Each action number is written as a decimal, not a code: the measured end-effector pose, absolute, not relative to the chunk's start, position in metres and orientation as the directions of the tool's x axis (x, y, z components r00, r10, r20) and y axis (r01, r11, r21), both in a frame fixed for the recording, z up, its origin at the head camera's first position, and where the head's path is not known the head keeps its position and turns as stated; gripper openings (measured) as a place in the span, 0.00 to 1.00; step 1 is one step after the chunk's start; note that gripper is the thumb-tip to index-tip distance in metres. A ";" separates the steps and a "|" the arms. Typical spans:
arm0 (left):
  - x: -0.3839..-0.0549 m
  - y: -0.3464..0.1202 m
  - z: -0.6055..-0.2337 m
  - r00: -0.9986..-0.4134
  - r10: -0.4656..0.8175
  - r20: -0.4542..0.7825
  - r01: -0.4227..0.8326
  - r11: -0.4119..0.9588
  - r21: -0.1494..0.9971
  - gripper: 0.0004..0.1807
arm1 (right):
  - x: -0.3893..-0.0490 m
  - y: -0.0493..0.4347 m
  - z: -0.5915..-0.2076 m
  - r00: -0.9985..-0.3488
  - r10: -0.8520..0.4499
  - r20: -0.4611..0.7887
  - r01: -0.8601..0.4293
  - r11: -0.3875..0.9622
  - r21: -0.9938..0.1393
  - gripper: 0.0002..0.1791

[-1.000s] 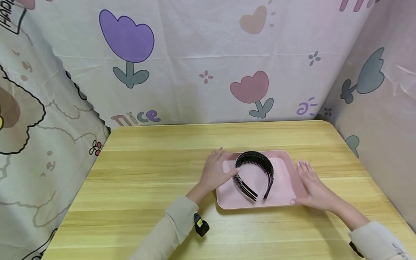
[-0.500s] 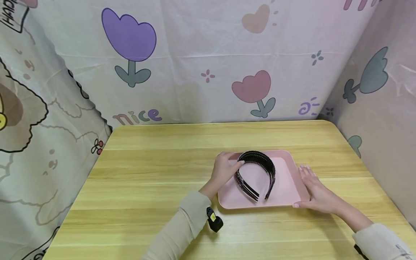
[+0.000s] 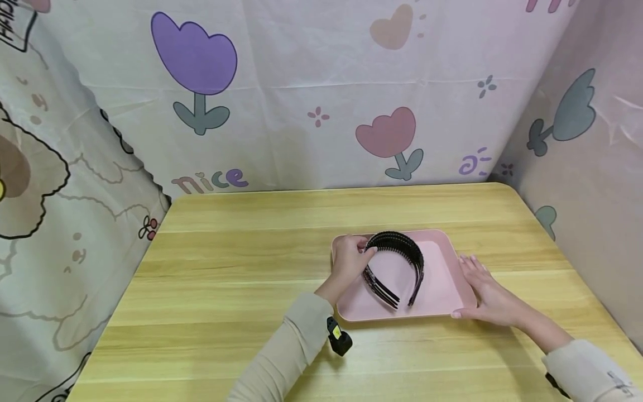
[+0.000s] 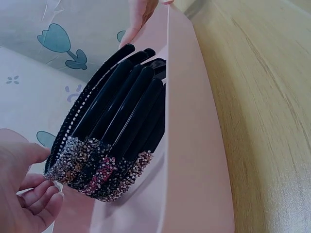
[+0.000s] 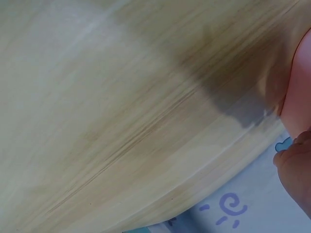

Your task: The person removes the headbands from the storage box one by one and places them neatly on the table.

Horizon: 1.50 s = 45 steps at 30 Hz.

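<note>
A stack of several black headbands (image 3: 400, 244) lies in a pink tray (image 3: 441, 282). Glittery beads in silver, black and pink cover part of the headbands (image 4: 104, 167) in the left wrist view, and the uppermost one has small comb-like teeth. My left hand (image 3: 346, 261) reaches over the tray's left side and pinches the uppermost headband at its edge, thumb above and fingers curled below. Along the tray's right wall rests my right hand (image 3: 489, 296), fingers straight and thumb at the near corner. Only part of the right hand (image 5: 297, 167) shows in the right wrist view.
The tray stands on a light wood-grain table (image 3: 226, 279), right of its middle. A patterned cloth (image 3: 281, 111) with printed flowers hangs behind and on both sides. A small black device (image 3: 340, 338) is strapped at the left wrist.
My left hand has moved right and inward over the tray's left side, and its fingers have curled in at the headbands. The right hand stays at the tray's right wall.
</note>
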<state>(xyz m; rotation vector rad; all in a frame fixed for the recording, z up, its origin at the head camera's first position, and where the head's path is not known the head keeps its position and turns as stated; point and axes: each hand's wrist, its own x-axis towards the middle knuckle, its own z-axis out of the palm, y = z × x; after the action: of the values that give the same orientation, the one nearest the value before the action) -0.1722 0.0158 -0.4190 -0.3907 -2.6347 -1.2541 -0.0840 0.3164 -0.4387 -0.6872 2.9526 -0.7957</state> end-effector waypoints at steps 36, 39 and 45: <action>-0.173 0.016 -0.416 -0.960 0.033 0.277 0.233 0.642 0.731 0.02 | -0.085 0.313 -0.435 -0.895 -0.435 0.095 -0.441 0.835 -0.330 0.62; -0.173 0.015 -0.414 -0.975 0.024 0.223 0.188 0.628 0.755 0.03 | -0.085 0.313 -0.435 -0.896 -0.435 0.092 -0.440 0.835 -0.330 0.62; -0.176 0.011 -0.408 -0.988 0.056 0.145 0.152 0.549 0.822 0.05 | -0.084 0.312 -0.433 -0.896 -0.436 0.087 -0.439 0.833 -0.336 0.62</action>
<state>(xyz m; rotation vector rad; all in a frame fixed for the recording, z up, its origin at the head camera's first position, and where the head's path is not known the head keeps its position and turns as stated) -0.1759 0.0108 -0.4083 -0.1795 -2.6741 -1.4339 -0.0844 0.3123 -0.4334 -0.7194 3.0147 -0.5554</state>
